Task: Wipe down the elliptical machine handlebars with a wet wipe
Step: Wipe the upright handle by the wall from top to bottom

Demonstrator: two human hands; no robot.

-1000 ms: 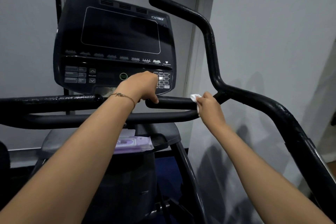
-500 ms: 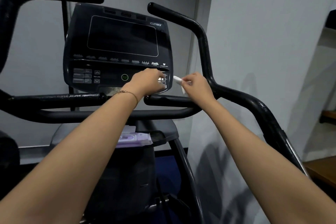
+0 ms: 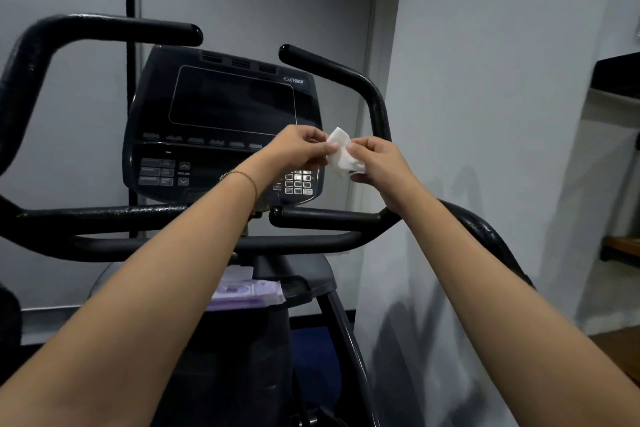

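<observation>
We see two hands and one wet wipe (image 3: 341,153) at the centre of the frame, in front of the console (image 3: 221,121). Our left hand (image 3: 298,146) pinches the left edge of the wipe and our right hand (image 3: 375,159) pinches its right side, so both are closed on it. Two upper handlebars (image 3: 104,29) curve at upper left and upper right; one short grip bar (image 3: 325,217) lies below the hands, not touched. One purple wipe pack (image 3: 249,293) rests lower, on the machine. The room between the hands and the bars is open.
</observation>
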